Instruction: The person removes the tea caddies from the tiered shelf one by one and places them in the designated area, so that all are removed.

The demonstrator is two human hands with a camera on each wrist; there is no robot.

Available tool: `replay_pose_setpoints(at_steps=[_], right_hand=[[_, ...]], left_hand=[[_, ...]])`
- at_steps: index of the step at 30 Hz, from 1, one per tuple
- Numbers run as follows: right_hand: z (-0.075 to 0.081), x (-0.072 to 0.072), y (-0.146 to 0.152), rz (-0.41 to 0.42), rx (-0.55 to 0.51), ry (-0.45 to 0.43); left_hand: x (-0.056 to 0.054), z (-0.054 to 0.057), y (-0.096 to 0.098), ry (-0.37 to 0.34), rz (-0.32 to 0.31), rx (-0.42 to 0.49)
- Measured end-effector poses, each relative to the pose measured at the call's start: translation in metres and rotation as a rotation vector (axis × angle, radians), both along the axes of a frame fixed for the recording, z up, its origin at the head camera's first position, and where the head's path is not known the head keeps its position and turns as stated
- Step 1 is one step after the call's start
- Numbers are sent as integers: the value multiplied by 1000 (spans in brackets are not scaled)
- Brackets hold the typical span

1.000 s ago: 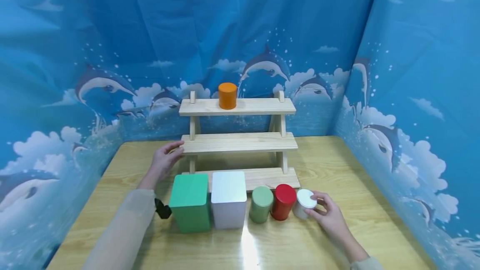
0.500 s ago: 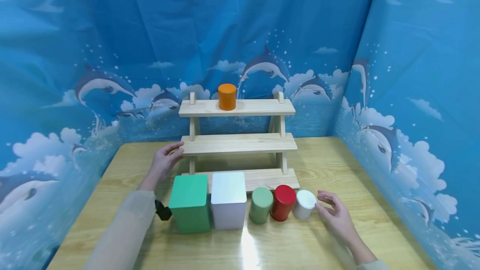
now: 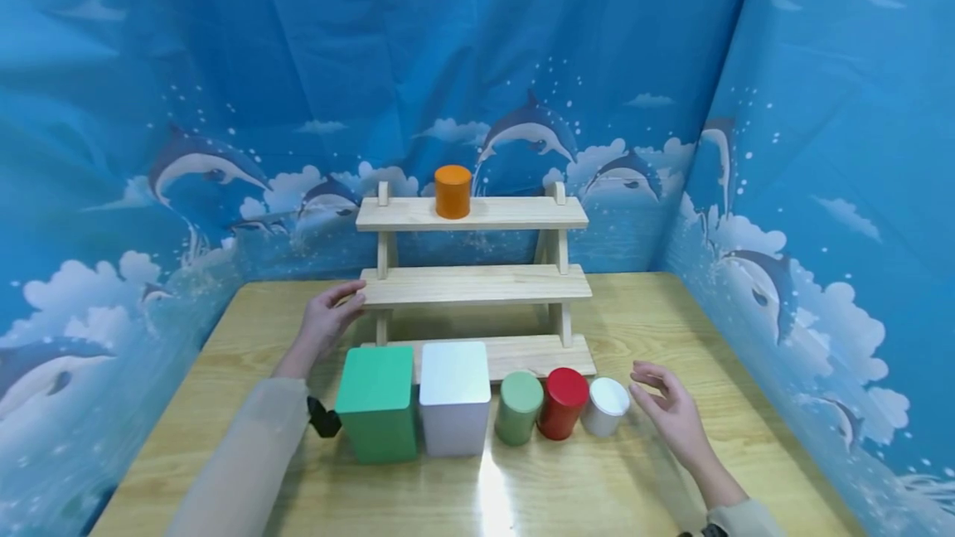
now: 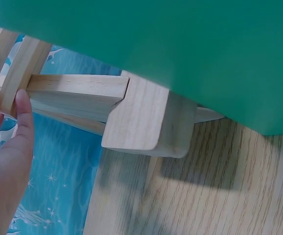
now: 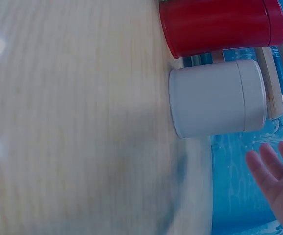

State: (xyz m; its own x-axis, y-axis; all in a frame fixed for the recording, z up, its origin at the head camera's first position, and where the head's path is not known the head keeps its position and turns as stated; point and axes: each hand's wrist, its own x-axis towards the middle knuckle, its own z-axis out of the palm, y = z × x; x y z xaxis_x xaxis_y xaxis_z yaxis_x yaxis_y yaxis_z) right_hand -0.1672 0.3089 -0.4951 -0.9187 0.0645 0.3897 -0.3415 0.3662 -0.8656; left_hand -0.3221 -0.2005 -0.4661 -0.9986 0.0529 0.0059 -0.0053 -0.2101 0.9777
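Note:
My left hand (image 3: 330,317) pinches the left end of the middle board of a three-tier wooden display stand (image 3: 477,285). In the left wrist view, the thumb and fingers lie on both sides of that board's end (image 4: 21,81). My right hand (image 3: 675,417) is held just right of a white lidded canister (image 3: 606,407), apart from it and holding nothing. In the right wrist view, its fingers (image 5: 266,169) are extended. Left of the white canister stand a red canister (image 3: 564,404) and a light green canister (image 3: 520,408). An orange canister (image 3: 453,192) is on the top board.
A green box (image 3: 377,404) and a white box (image 3: 455,399) stand in front of the stand's lowest board, left of the canisters. The wooden table (image 3: 634,313) is bordered by a blue dolphin-print curtain (image 3: 336,48) behind and at the sides.
The right hand has let go of the white canister and moved slightly right, away from it. The left hand keeps its place on the middle board.

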Motion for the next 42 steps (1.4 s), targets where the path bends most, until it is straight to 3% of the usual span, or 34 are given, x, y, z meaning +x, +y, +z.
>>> replay_pose_setpoints(at_steps=[4, 10, 16, 26, 35, 42], right_hand=[[6, -4, -1, 5, 15, -4], [15, -13, -6, 19, 6, 30], [26, -23, -10, 96, 1, 91], [44, -38, -26, 118, -6, 99], [72, -38, -52, 163, 54, 127], [83, -45, -65, 186, 62, 114]], left_hand=[[4, 5, 1, -14, -17, 25], [-1, 0, 0, -5, -10, 12], [-2, 0, 0, -5, 5, 4], [-2, -2, 0, 5, 2, 19], [-3, -1, 0, 17, -5, 36], [-1, 0, 0, 8, -2, 56]])
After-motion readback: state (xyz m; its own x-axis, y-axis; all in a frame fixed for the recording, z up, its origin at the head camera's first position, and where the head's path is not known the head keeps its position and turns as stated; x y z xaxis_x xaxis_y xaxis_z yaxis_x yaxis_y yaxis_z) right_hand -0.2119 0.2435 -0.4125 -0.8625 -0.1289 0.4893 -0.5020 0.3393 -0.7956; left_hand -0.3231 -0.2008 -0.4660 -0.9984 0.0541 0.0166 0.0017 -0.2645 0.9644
